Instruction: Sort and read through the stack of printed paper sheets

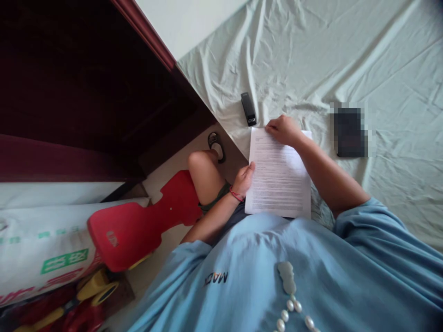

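A stack of printed white paper (278,177) lies on the pale green bed sheet (328,55) in front of me. My left hand (244,177), with a red string on its wrist, grips the paper's left edge, fingers curled round it. My right hand (284,129) rests closed on the paper's top edge, fingers pressed onto the sheet's corner. A black stapler (248,109) lies on the sheet just beyond the paper's top left corner, a short way from my right hand.
A dark flat object (349,131), blurred out, lies on the sheet to the right. Left of the bed stands a dark red wooden frame (86,83). Below are a red toy seat (138,226), a printed sack (41,249), my knee and a sandalled foot (216,145).
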Demonstrator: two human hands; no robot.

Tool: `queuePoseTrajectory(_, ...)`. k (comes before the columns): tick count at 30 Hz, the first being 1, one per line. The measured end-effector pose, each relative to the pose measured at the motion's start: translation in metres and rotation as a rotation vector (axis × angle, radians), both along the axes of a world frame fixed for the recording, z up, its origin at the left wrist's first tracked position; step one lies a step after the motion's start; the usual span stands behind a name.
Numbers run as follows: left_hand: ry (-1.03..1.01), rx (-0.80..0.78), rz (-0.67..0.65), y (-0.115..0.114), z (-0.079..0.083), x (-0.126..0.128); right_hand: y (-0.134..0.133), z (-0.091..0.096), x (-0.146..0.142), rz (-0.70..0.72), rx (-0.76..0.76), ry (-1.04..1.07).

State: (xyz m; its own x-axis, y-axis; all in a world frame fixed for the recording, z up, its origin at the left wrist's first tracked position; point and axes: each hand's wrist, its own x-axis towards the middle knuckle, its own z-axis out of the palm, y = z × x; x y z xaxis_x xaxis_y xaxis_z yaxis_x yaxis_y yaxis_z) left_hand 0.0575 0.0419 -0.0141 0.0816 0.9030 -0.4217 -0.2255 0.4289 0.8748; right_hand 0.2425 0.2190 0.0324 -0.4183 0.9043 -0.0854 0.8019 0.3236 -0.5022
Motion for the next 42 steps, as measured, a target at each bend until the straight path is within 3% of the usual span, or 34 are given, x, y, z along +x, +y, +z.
queuePoseTrajectory(9, 0.003, -0.019, 0.095, 0.006, -0.001, 0.008, 0.035, -0.016, -0.02, 0.115, 0.064, -0.06)
queuePoseTrajectory(23, -0.045, -0.228, 0.306, 0.031, 0.03, 0.03, 0.063, 0.008, -0.032, 0.237, 0.007, -0.242)
queuePoseTrajectory(34, 0.045, -0.157, 0.242, 0.04, 0.017, 0.025, 0.068, 0.002, -0.03, 0.205, 0.037, -0.173)
queuePoseTrajectory(42, 0.096, -0.112, 0.204, 0.042, 0.018, 0.024, 0.074, 0.025, -0.046, 0.069, 0.18, 0.004)
